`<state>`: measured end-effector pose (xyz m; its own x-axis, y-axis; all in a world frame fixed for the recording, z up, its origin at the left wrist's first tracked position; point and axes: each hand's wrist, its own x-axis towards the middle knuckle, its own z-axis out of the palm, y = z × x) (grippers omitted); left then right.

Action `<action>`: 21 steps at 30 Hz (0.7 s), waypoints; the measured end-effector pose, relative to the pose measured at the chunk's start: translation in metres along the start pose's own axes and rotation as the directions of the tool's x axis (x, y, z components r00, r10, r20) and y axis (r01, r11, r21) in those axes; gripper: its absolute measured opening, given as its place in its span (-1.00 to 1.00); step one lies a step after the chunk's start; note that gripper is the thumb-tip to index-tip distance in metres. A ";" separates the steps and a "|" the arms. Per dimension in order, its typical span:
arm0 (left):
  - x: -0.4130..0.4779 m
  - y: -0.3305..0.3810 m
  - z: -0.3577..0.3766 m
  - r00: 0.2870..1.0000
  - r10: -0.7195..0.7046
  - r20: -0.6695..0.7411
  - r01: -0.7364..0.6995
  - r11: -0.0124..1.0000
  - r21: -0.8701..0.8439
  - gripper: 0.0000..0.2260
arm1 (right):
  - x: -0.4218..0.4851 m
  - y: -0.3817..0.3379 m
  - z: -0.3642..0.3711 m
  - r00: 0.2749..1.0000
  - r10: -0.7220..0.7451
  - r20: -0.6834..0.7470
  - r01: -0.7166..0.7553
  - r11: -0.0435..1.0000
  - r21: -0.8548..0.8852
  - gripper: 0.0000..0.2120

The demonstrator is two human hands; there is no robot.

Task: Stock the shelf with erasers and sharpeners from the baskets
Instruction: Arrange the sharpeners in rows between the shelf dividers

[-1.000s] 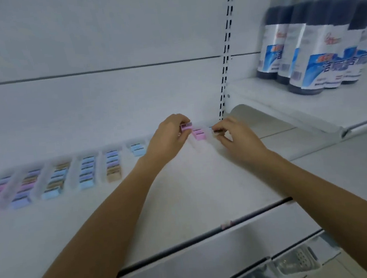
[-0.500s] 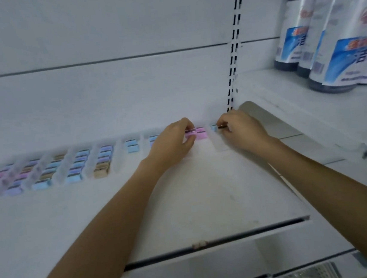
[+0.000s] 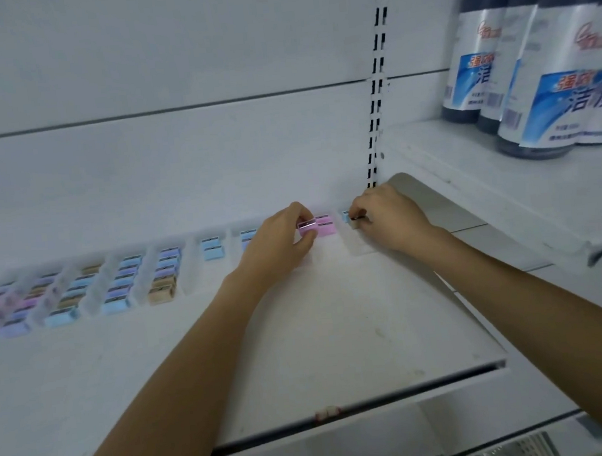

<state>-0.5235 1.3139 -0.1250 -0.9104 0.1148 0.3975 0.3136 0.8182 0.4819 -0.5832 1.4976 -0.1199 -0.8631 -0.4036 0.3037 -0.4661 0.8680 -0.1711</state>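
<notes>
Small pastel sharpeners stand in rows at the back of a white shelf (image 3: 302,338). My left hand (image 3: 279,244) pinches a pink sharpener (image 3: 307,224) just in front of another pink sharpener (image 3: 325,224) standing on the shelf. My right hand (image 3: 388,219) is at the shelf's back right corner, its fingertips pinching a small dark-edged sharpener (image 3: 357,219) beside a blue sharpener (image 3: 345,216). Two blue sharpeners (image 3: 212,248) stand alone left of my left hand. Further left are several filled rows (image 3: 114,286) in blue, purple, pink and tan. No basket is in view.
A slotted upright (image 3: 375,84) runs up the back wall at the shelf's right end. On a higher shelf (image 3: 490,187) to the right stand several dark bottles (image 3: 536,87) with blue and white labels. Lower shelves show below the front edge.
The view has shifted slightly. My left hand has drawn its pink sharpener a little forward of the one standing on the shelf. My right hand stays at the back corner.
</notes>
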 end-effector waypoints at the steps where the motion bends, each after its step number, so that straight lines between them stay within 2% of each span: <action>1: 0.000 0.000 0.001 1.000 0.000 -0.001 0.000 1.000 0.001 -0.84 | 0.000 0.000 0.000 1.000 0.000 0.000 0.000 1.000 -0.008 -0.82; 7: -0.001 -0.003 -0.009 0.999 0.049 -0.023 -0.048 0.997 0.052 -0.83 | 0.001 -0.010 -0.004 0.997 -0.050 -0.061 0.047 0.998 -0.041 -0.78; 10: -0.003 -0.012 -0.033 0.998 0.030 -0.050 -0.025 0.994 0.108 -0.80 | 0.005 -0.029 -0.009 0.986 -0.113 -0.126 0.116 0.993 0.013 -0.75; 16: -0.035 -0.049 -0.088 0.992 -0.069 -0.109 0.088 0.979 0.186 -0.83 | 0.008 -0.100 -0.002 0.958 -0.270 -0.098 0.286 0.932 0.222 -0.78; 18: -0.048 -0.058 -0.098 0.983 -0.120 -0.138 0.143 0.976 0.165 -0.86 | 0.005 -0.121 0.006 0.940 -0.330 -0.080 0.340 0.907 0.250 -0.77; 21: -0.063 -0.066 -0.100 0.978 -0.179 -0.104 0.195 0.965 0.175 -0.86 | 0.000 -0.143 0.019 0.918 -0.391 -0.073 0.396 0.881 0.258 -0.76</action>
<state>-0.4601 1.1961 -0.1038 -0.9188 -0.0923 0.3839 0.0779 0.9108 0.4055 -0.5200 1.3684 -0.1133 -0.5958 -0.6884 0.4136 -0.8025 0.5308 -0.2726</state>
